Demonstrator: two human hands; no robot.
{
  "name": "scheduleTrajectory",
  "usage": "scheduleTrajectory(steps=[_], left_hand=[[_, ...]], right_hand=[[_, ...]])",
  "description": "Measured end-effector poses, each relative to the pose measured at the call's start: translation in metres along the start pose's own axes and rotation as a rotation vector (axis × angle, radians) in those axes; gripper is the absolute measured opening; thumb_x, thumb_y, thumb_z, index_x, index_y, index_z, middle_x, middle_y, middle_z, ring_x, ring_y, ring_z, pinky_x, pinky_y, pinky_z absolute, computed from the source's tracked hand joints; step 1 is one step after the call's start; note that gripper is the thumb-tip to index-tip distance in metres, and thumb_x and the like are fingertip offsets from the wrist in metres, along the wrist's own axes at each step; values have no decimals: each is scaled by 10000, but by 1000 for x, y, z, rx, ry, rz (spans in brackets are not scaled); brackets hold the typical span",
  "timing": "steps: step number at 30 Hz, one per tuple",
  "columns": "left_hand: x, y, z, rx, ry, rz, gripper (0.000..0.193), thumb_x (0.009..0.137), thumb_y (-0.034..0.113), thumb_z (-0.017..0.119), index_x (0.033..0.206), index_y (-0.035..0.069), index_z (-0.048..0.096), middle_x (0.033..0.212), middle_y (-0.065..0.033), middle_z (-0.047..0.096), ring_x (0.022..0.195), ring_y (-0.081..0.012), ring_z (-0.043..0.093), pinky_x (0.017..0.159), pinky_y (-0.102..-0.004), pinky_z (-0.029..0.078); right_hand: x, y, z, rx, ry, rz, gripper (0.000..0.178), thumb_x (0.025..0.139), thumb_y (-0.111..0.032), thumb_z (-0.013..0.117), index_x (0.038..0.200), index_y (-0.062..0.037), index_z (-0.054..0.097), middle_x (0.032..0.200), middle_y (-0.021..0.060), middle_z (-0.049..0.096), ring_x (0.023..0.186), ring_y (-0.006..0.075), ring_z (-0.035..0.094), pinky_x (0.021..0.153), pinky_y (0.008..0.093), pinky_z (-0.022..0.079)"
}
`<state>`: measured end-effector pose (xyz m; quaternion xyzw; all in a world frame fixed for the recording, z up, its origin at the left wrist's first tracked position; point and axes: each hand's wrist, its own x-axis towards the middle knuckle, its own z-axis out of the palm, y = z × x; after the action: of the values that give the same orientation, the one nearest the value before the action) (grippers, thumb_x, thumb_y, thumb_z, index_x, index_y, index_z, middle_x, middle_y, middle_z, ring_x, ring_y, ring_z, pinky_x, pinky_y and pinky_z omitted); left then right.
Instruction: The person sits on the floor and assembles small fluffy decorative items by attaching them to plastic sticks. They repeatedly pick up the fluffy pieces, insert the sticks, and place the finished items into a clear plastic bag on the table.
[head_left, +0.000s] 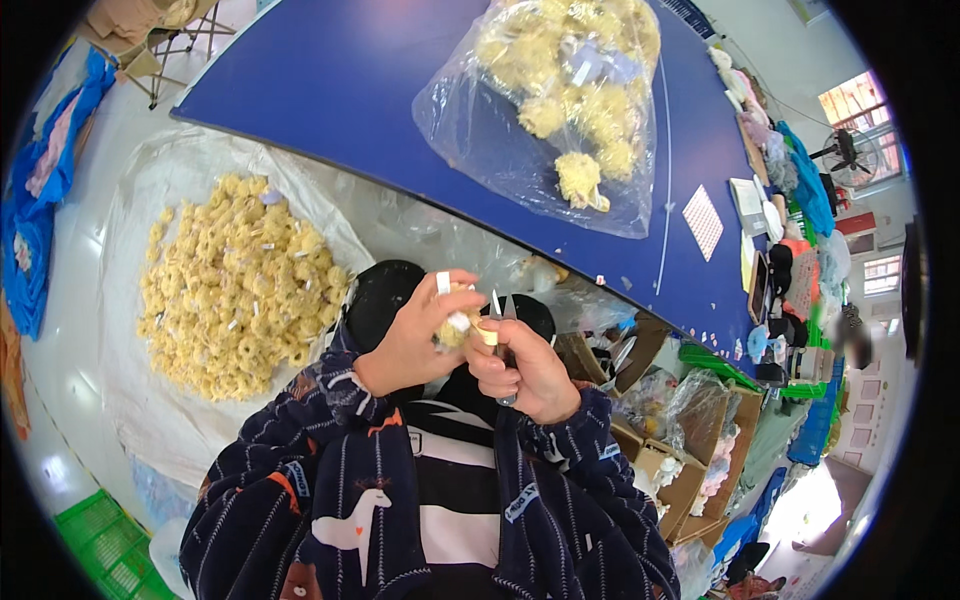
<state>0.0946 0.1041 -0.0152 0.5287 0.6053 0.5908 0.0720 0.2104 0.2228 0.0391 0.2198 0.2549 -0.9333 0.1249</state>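
Above the person's lap, a small yellow plush piece (pixel 452 333) is held between the two hands. The left hand (pixel 412 338) is closed on it with bent fingers, and a white tag (pixel 443 283) stands up beside the index finger. The right hand (pixel 525 372) is gripping a pair of scissors (pixel 508 306) (blades up and slightly parted, part of the handle showing below the palm), while a pale yellow bit (pixel 488 333) shows at its thumb. Much of the plush piece is hidden by the fingers.

To the left of the hands, a broad heap of yellow plush rings (pixel 235 290), some with white tags, lies on a white sheet (pixel 312 190) spread over the floor. Beyond the hands stands a blue table (pixel 330 90), which bears a clear plastic bag (pixel 465 150) filled with similar yellow pieces (one lies apart from the rest, toward the near end). To the right, below the table's edge, are open cardboard boxes (pixel 692 500); green crates (pixel 112 545) occupy the lower left corner.
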Motion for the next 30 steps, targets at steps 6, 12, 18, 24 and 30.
scheduleTrajectory(steps=[6,12,18,24,30], left_hand=[[-7,8,-17,-1149,-100,-650,757,782,13,510,1420,108,114,1406,-148,282,1183,-242,451,894,-364,460],[-16,-6,-12,-1303,-121,-675,797,793,96,550,1432,89,72,1429,-164,244,1246,-268,388,1010,-384,350],[-31,-10,-11,-899,-52,-681,500,900,76,506,1355,1,315,1206,-85,526,1081,-117,502,920,-265,410],[-24,-1,-5,-551,-54,-613,373,913,141,515,1250,-11,462,944,-64,625,795,-87,600,663,-216,504],[-14,-20,-15,-558,14,-787,237,918,201,509,1012,2,597,695,-49,586,607,-84,563,553,-214,460]], right_hand=[[-3,-1,-9,-747,325,-541,237,854,-159,594,1032,-4,580,796,12,550,550,6,408,452,156,296],[12,15,-18,-1007,279,-629,284,793,-110,671,1044,-34,562,826,-13,512,643,43,411,550,177,346],[17,24,-20,-1111,401,-688,302,745,-110,705,985,-20,547,843,45,546,666,108,489,578,227,404],[13,16,-24,-1249,439,-812,314,708,-59,691,994,0,576,846,50,555,638,96,489,542,219,400],[5,11,-40,-1144,653,-839,286,695,-39,683,957,20,586,861,59,569,583,70,467,508,209,388]])
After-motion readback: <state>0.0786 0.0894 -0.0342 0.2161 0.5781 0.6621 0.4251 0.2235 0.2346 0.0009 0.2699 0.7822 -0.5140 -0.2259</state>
